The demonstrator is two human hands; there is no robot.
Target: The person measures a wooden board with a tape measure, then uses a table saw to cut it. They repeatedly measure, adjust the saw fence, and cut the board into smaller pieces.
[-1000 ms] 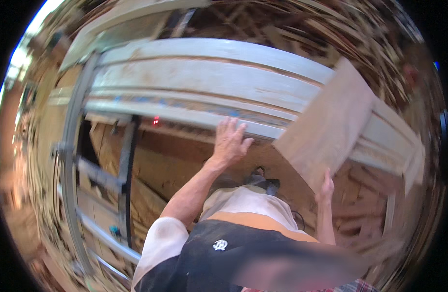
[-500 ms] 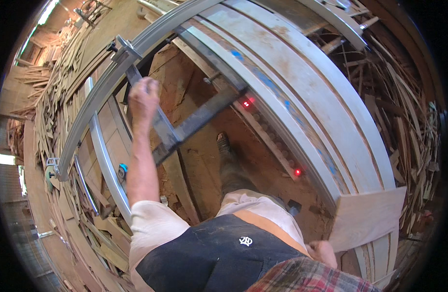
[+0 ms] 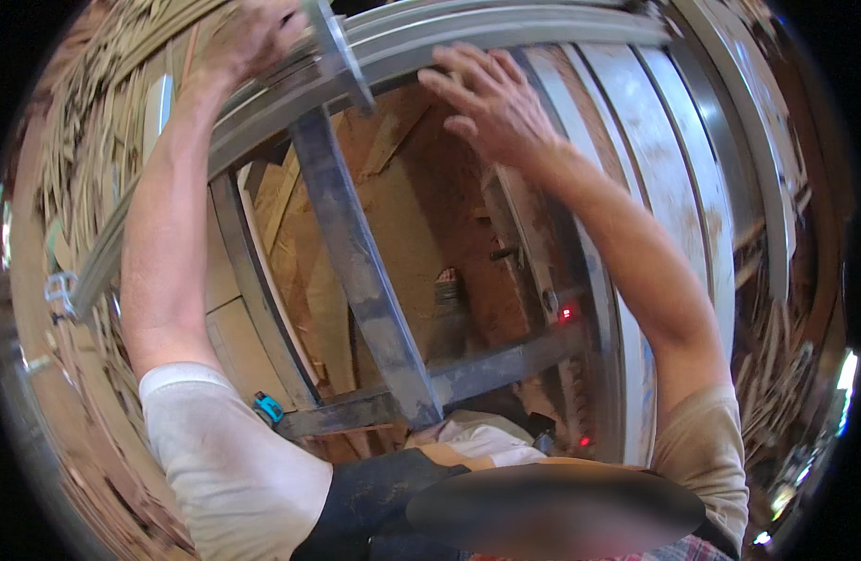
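Observation:
At the far left, my left hand (image 3: 248,42) is closed beside an upright metal bracket (image 3: 342,61) that straddles a long grey metal rail (image 3: 421,56). A small dark part shows at its fingertips, but what they hold is too blurred to make out. My right hand (image 3: 491,103) is open, palm down and fingers spread, with the fingertips at the rail's near edge. I cannot tell if they touch it. From below the bracket a dark steel bar (image 3: 356,252) runs toward me and meets a steel crossbar (image 3: 505,369) near my waist.
Pale grey metal table slats (image 3: 650,131) lie to the right, beside my right forearm. Red lights (image 3: 566,313) glow on the near side. A blue tape measure (image 3: 270,407) sits at the left by the crossbar. Wood offcuts (image 3: 85,168) are heaped at the left, and a dusty floor shows through the frame.
My left hand has moved off the steel bar, farther out to beside the bracket. My right hand has come up from beside a board at lower right to the rail. The view has shifted.

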